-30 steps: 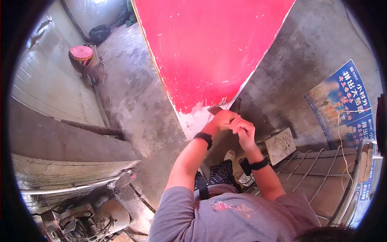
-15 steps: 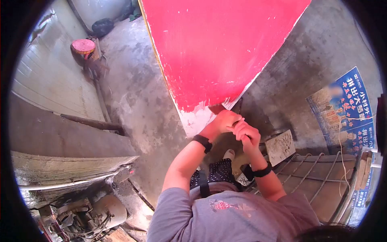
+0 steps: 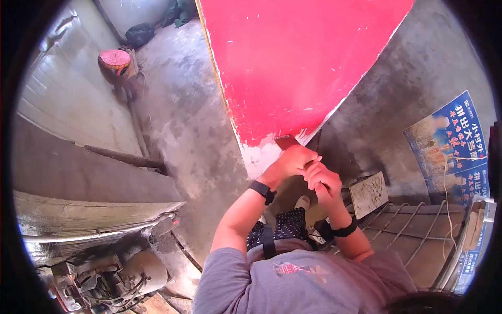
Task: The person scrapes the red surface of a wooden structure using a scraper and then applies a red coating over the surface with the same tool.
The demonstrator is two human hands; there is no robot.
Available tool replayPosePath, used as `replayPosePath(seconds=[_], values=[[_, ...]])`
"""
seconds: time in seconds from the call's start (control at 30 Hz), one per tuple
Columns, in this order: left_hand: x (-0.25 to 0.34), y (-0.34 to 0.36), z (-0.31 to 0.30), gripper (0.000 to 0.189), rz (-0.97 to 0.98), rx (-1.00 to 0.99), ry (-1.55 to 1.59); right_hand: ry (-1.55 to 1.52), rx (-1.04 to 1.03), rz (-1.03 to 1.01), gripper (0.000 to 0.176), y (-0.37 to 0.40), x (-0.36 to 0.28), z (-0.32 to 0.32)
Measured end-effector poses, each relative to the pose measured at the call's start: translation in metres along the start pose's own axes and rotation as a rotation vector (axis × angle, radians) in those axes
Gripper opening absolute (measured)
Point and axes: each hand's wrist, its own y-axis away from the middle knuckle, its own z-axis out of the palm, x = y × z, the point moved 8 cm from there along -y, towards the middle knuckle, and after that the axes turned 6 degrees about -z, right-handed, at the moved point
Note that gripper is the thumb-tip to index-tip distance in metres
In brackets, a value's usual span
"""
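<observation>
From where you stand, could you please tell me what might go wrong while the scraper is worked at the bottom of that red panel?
1. The left hand and right hand both crowd the scraper near its blade; a slip could drive knuckles into the edge of the red panel.
2. The wire rack and slab lie close by the feet; stepping back could mean a trip.

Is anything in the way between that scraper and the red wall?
Nothing visible. The left hand and right hand grip the scraper, whose blade sits right at the lower edge of the red wall.
</observation>
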Motion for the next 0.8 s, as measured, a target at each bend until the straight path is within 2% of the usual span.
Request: replayPosePath(seconds=[0.07,0.13,0.17,0.23,0.27,0.33,0.37,0.43,0.53,0.67,0.73,0.8], values=[[-0.011,0.003,0.003,0.036,-0.002,-0.016,-0.001,-0.014,-0.001,-0.030,0.012,0.006,0.014,0.001],[-0.034,0.011,0.016,0.037,-0.017,-0.070,0.113,-0.034,0.074,0.125,0.013,0.017,0.051,-0.006],[-0.043,0.017,0.023,0.037,-0.017,-0.070,0.113,-0.034,0.073,0.126,0.013,0.020,0.060,-0.007],[-0.059,0.018,0.024,0.040,-0.129,0.002,0.125,-0.024,-0.028,0.201,0.013,0.015,0.071,0.000],[-0.063,0.017,0.026,0.040,-0.125,0.003,0.117,-0.026,-0.028,0.192,0.013,0.014,0.068,-0.002],[-0.024,0.007,0.010,0.041,-0.015,0.038,0.048,0.071,-0.065,0.034,0.013,0.004,0.026,-0.001],[-0.004,0.001,0.001,0.042,-0.009,0.025,0.007,0.067,-0.067,0.042,0.013,0.002,0.015,-0.002],[0.002,0.000,0.000,0.041,0.006,0.013,-0.013,0.047,-0.075,-0.060,0.012,-0.004,-0.008,-0.001],[-0.020,0.008,0.016,0.040,0.039,0.003,-0.070,0.034,-0.009,-0.015,0.012,0.010,0.017,-0.006],[-0.035,0.014,0.034,0.037,-0.074,-0.087,-0.057,0.031,0.020,0.073,0.011,0.035,0.040,-0.015],[-0.020,0.004,0.027,0.036,-0.109,-0.107,-0.052,0.074,-0.038,0.017,0.011,0.028,0.016,-0.011],[0.012,-0.006,0.012,0.037,0.026,-0.005,-0.040,0.056,-0.019,-0.006,0.011,0.020,0.002,-0.013]])
